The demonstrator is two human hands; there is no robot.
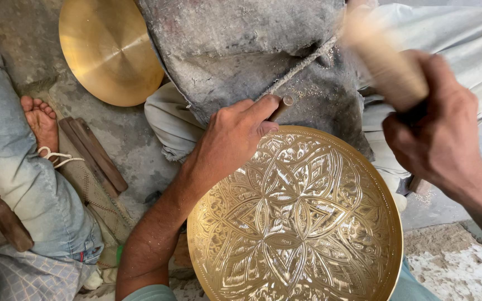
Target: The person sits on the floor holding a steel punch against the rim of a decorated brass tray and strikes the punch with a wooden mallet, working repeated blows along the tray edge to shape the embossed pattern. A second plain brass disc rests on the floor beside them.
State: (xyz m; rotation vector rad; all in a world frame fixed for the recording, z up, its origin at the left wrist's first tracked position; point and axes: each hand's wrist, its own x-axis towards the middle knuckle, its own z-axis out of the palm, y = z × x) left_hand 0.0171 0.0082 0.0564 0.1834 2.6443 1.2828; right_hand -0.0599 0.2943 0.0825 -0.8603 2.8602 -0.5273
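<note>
- Your left hand (231,139) pinches a chisel (282,107) against the engraved brass plate's (302,223) far rim.
- Your right hand (440,139) grips a blurred wooden mallet (385,58) above.
- A glancing blow could hit your 1st knuckles or skid the chisel, scarring the pattern.

Engraved brass plate (302,223) fills the lap, bare floor (135,139) left, another person's foot (40,120) beyond
</note>
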